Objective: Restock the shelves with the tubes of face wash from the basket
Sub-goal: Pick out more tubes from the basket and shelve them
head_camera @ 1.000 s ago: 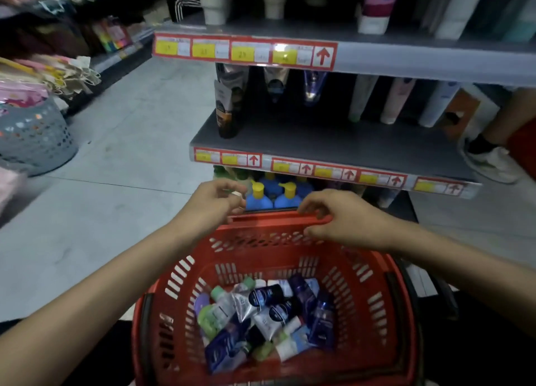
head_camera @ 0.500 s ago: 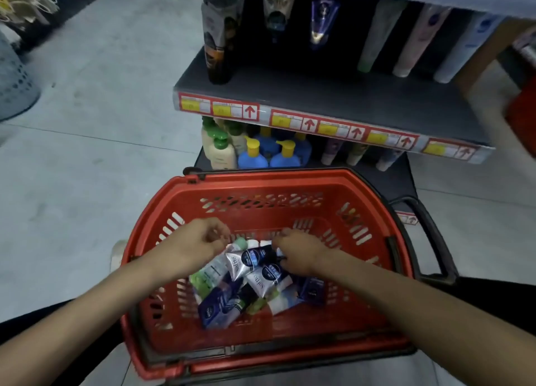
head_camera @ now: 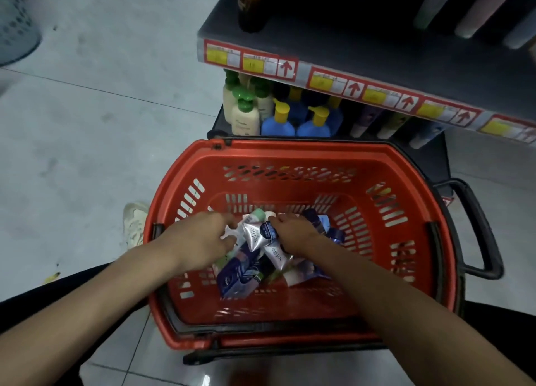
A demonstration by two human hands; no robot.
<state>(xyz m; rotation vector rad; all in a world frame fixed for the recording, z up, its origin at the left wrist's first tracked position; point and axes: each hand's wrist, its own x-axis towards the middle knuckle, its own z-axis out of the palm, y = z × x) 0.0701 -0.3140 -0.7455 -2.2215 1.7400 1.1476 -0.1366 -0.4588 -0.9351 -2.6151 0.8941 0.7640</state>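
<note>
Right now both hands are down inside the red basket point(head_camera: 290, 156), which sits on the tiled floor point(head_camera: 87, 142) just in front of the shelf point(head_camera: 362, 46), probably so each tube has only a short trip up to its slot. The tubes point(head_camera: 242, 278) of face wash lie in a loose heap on the basket's bottom, silver, navy and pale green ones crossing over each other, none yet on the shelving. The left hand point(head_camera: 203, 240) rests on the left edge of the heap with its fingers bent downward among the tubes; the fingertips are hidden, so I cannot tell whether they grip one or merely sort through. The right hand point(head_camera: 293, 234) lies across the heap's right side, fingers curved over a silver tube point(head_camera: 255, 236), and again it is unclear whether they have closed on it. The basket's black handle point(head_camera: 478, 229) is folded out to the right, which leaves the opening free for both arms. Pump bottles point(head_camera: 313, 124) crowd the lowest level, while the shelf above the red price labels point(head_camera: 353, 86) shows bare board at its front, a likely place for restocking.
</note>
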